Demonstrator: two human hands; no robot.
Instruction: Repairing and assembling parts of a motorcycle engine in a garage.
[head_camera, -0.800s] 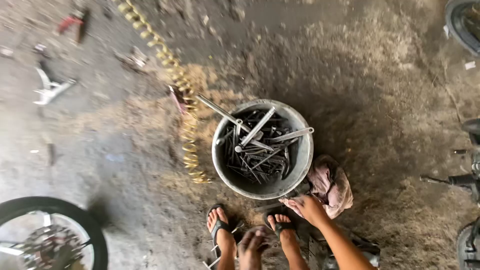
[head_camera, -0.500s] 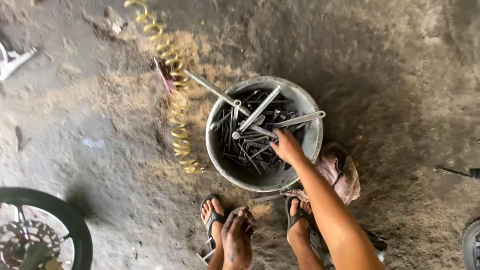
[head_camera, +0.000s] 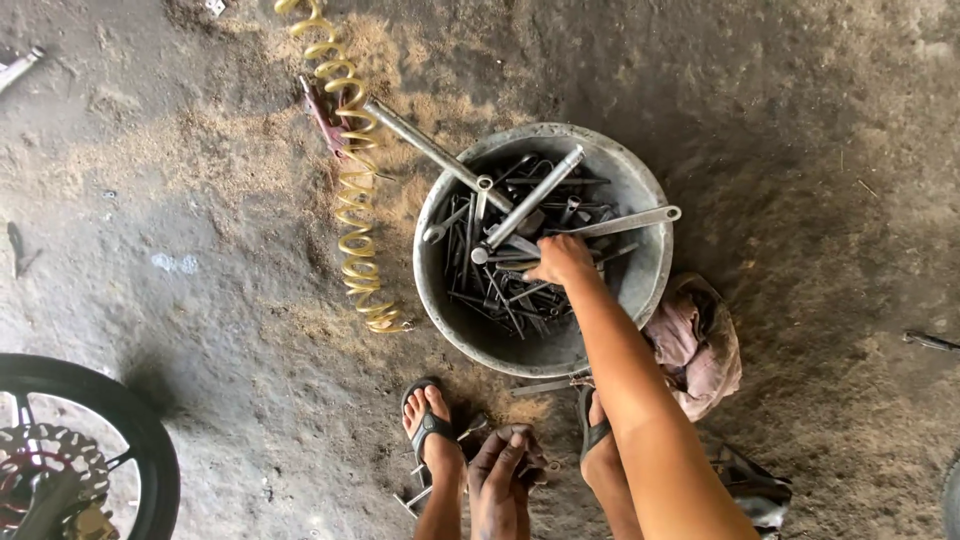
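Two hands: right hand (head_camera: 560, 258) curled onto tools in the basin (head_camera: 650, 270), left hand (head_camera: 500, 475) loosely closed, empty.

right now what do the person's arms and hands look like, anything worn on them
Both are bare. The right hand and its forearm show no sleeve, glove, watch or ring. The left hand is also ungloved, with dark grime on the fingers. No bracelet or band is visible on either.

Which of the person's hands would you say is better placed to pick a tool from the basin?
Probably the right hand: it is already among the tools in the metal basin, while the left hand sits low between the feet.
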